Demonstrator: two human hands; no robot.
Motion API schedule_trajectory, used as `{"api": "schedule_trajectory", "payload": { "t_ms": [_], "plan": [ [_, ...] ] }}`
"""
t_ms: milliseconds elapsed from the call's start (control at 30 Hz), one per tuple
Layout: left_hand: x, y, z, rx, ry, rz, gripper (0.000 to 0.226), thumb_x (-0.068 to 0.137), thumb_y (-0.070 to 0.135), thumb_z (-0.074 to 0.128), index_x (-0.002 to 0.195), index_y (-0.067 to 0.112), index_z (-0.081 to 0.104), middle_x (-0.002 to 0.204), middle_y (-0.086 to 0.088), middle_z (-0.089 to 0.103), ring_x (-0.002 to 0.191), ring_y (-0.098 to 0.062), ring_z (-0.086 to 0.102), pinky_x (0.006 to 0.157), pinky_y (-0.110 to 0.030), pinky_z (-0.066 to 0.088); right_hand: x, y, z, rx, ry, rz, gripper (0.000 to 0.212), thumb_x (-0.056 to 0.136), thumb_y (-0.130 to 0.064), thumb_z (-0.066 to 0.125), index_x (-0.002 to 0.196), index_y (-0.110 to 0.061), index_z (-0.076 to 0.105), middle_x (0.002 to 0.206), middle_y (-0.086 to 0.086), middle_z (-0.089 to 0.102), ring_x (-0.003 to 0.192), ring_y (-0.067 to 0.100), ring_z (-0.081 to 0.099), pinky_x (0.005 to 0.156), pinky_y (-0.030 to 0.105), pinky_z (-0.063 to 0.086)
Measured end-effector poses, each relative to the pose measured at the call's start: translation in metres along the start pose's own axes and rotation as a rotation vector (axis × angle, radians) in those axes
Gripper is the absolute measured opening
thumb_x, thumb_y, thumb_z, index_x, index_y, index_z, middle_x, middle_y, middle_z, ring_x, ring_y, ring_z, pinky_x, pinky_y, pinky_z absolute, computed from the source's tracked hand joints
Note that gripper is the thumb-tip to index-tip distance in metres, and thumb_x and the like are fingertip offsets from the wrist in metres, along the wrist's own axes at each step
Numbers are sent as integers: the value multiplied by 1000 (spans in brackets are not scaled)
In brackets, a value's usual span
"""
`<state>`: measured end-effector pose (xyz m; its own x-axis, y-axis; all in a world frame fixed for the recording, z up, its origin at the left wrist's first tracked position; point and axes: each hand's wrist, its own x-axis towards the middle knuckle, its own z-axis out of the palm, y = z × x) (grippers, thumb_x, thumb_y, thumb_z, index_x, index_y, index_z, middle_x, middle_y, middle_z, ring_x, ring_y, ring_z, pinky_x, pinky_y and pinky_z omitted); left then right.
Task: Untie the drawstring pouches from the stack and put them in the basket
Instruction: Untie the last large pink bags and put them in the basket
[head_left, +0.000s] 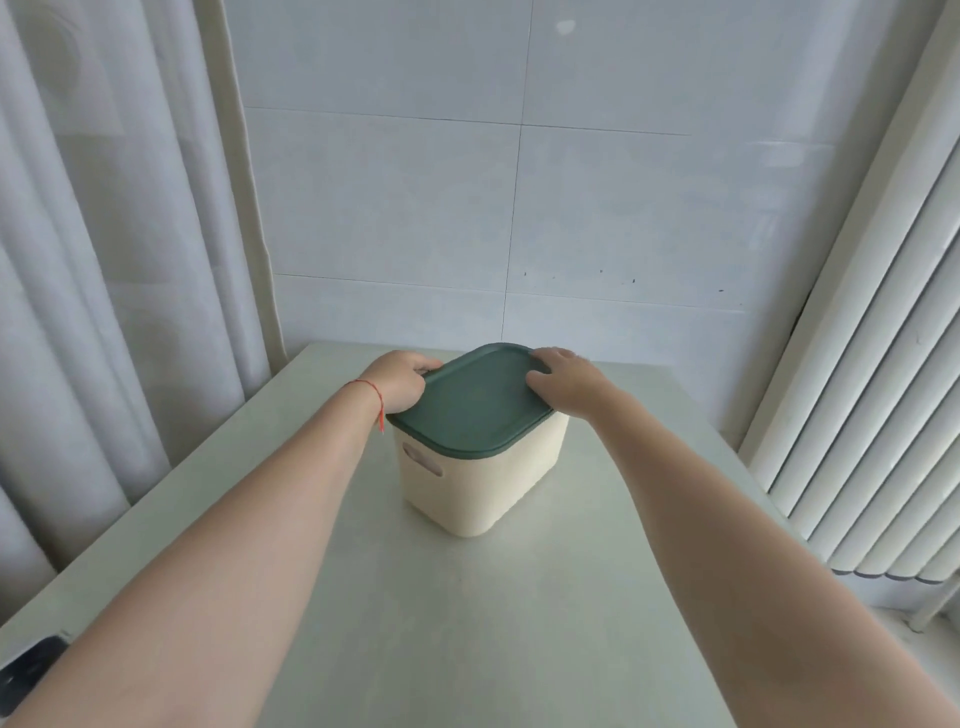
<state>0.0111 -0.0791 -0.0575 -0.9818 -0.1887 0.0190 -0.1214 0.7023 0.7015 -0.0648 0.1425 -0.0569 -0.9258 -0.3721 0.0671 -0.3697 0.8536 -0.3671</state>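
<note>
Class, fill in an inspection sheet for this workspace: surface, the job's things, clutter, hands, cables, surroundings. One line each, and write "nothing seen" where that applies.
Surface: pale table, smooth, with a faint sheen.
Job's things: cream basket with a side handle slot stands on the table, covered by a dark green lid; no drawstring pouches seen.
Clutter: a dark object at the table's near left edge, too cut off to identify.
Hands: left hand grips the lid's left edge, a red string at the wrist; right hand grips the lid's right edge.
Cables: nothing seen.
Surroundings: tiled wall behind, curtain at left, white radiator at right.
</note>
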Motion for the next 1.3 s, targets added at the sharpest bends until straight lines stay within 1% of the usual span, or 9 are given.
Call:
{"api": "schedule_trajectory", "payload": {
  "t_ms": [200,433,567,733,800,900,1000,1100,1300],
  "plan": [
    [22,1,10,213,184,-51,59,80,-1,37,119,30,68,127,2,63,116,-25,56,99,-34,46,24,-16,-1,-141,-66,-66,48,98,-30,23,143,-24,36,154,-5,29,137,25,28,106,42,26],
    [24,2,27,289,316,-1,14,75,14,45,67,12,56,71,-3,60,76,-30,56,56,-26,36,31,-9,11,-160,-59,24,57,94,-46,24,151,-38,21,159,-21,12,143,21,18,107,41,28],
    [15,7,25,304,511,57,20,79,17,43,62,14,53,71,-4,54,77,-29,48,63,-32,33,23,-7,10,-130,-21,93,56,95,-43,22,150,-34,25,158,-16,17,145,28,13,105,42,31],
    [-11,24,33,421,380,-30,32,87,34,39,66,19,58,86,-1,55,99,-26,43,77,-37,30,-5,-20,12,-196,90,271,44,94,-33,28,127,-14,50,127,0,50,121,33,41,76,34,38],
    [-17,28,41,507,245,-50,41,90,48,34,94,25,67,108,-3,57,115,-25,42,87,-41,32,-17,-27,4,-297,118,283,33,92,-26,34,110,-13,58,102,2,58,92,26,56,67,28,45],
    [-24,22,45,573,176,-61,53,90,56,24,120,28,57,124,0,54,125,-24,41,99,-52,31,-28,-29,-3,-483,194,202,17,90,-15,42,88,-16,59,73,-2,51,60,16,47,52,22,33],
    [-27,19,48,604,169,-34,55,88,56,20,122,30,54,128,1,52,127,-24,39,100,-58,29,-26,-20,5,-420,207,60,29,91,-15,36,110,-13,57,101,3,57,98,24,54,77,32,42],
    [-30,25,46,619,136,-36,57,89,58,20,129,30,50,136,1,48,132,-25,34,101,-63,26,-22,-12,8,-122,74,11,46,95,-22,30,139,-13,38,141,3,42,134,23,34,106,40,33],
    [-30,24,48,667,125,-24,57,91,55,20,133,28,47,148,-1,40,136,-26,31,102,-62,25,-14,-3,6,-86,-59,57,58,98,-31,25,155,-18,18,163,-5,9,149,17,11,118,35,15]
  ]
}}
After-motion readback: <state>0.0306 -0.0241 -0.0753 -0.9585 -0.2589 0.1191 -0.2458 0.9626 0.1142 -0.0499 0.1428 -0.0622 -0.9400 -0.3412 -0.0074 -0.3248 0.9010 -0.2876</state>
